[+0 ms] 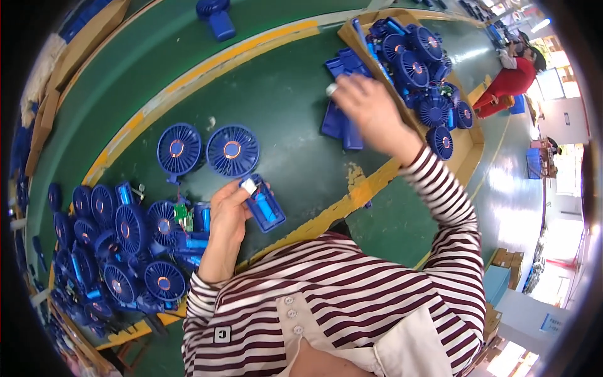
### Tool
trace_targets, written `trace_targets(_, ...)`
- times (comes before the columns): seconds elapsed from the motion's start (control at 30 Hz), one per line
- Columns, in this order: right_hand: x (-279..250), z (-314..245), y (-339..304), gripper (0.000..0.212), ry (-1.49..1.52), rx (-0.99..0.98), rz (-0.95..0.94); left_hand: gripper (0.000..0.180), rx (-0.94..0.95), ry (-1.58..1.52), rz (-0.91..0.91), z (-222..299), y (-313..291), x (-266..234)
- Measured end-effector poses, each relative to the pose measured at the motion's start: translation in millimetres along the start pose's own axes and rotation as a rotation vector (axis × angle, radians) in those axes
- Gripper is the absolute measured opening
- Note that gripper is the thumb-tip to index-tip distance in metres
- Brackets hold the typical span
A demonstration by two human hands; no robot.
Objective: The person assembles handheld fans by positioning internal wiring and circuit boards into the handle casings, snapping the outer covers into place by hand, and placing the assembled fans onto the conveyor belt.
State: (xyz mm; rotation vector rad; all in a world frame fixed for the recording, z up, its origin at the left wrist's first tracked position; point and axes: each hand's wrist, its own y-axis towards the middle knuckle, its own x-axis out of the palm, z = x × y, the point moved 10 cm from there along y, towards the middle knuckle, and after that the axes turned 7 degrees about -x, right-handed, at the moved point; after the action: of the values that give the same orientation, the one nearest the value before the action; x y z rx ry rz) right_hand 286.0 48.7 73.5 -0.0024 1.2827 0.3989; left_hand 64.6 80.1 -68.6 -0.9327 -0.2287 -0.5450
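Note:
My left hand (226, 223) is closed on a blue fan handle shell (266, 210), with a light-blue battery cell (264, 202) lying inside it. A white wrap covers a fingertip near the shell's upper end. Just beyond, two blue fan heads, a left one (178, 149) and a right one (233, 150), lie side by side on the green table. My right hand (370, 113) reaches over several blue handle shells (342, 125), fingers stretched out and slightly curved, a white wrap on one fingertip. It partly hides those shells; I see nothing held in it.
Right of my right hand stands a cardboard tray (468, 160) full of blue fan parts. A large heap of fan assemblies (119, 245) covers the left end of the table. Across the yellow line lies another blue fan (218, 22). A person in red (510, 85) is at far right.

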Motion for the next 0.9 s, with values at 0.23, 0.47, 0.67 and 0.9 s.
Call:
trace_targets(0.23,46,38,2,0.044,0.018,-0.179,-0.146,0.027,-0.013,-0.02,-0.068,4,-1,9)
trace_targets(0.47,26,32,13,0.05,0.342,0.048,-0.052,0.025,-0.036,-0.033,-0.04,0,2,2)
trace_targets(0.67,41,-68,2,0.059,1.592,0.443,-0.309,0.025,-0.034,0.018,-0.012,-2,-1,-2)
trace_targets(0.9,-7,-107,-4,0.059,0.614,0.082,-0.017,0.023,-0.034,-0.054,-0.036,-2,-2,1)
